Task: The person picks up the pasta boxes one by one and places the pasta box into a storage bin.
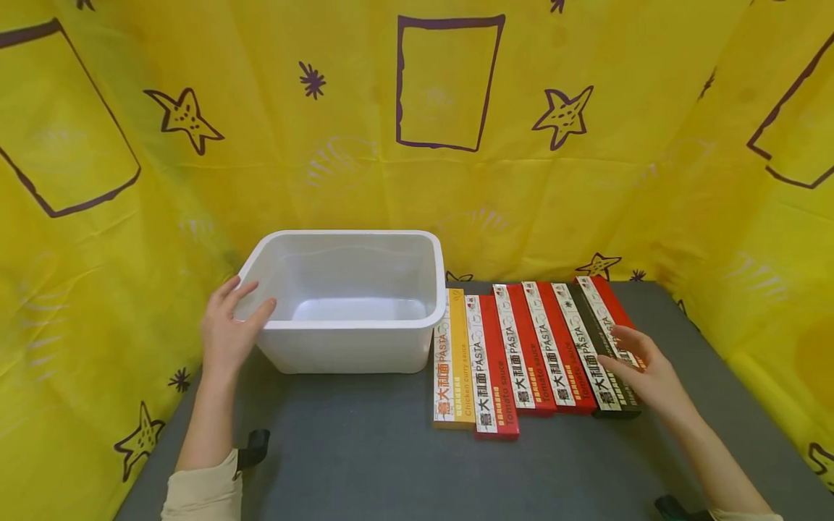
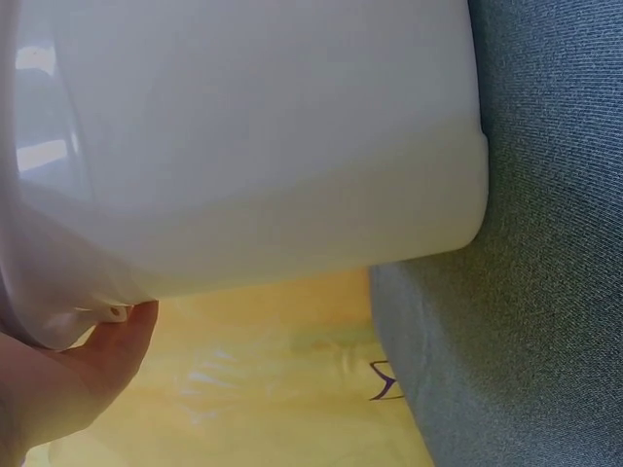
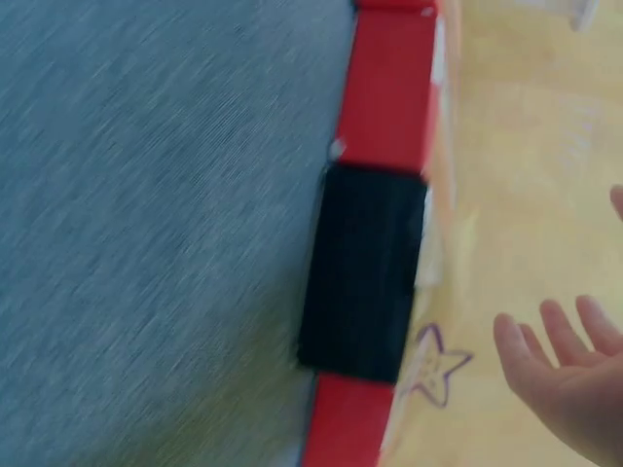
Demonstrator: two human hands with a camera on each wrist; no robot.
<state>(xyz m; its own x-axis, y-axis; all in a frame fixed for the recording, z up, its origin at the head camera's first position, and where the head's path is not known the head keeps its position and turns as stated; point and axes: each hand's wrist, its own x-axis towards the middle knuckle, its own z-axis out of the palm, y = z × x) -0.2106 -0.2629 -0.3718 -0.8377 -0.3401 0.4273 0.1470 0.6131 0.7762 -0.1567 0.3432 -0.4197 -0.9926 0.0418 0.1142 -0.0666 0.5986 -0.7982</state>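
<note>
My left hand [image 1: 229,325] grips the near left corner of a white plastic bin [image 1: 352,350]. Its thumb lies over the rim, and in the left wrist view a finger [image 2: 122,341] tucks under the rim's lip. The bin's visible floor is bare. Over the far right boxes, my right hand [image 1: 641,370] hovers with fingers spread and nothing in them. Nearest to it are a black pasta box [image 1: 615,401] and the rightmost red pasta box [image 1: 606,300], partly hidden by the hand. In the right wrist view the black box's end [image 3: 362,272] sits between red ones.
Left of the black box lie several red tomato-sauce pasta boxes [image 1: 498,391] and a yellow chicken-curry one [image 1: 464,362], side by side, the yellow one close against the bin. A dark grey cloth [image 1: 365,449] covers the table. Yellow patterned curtains [image 1: 365,116] enclose the back and sides.
</note>
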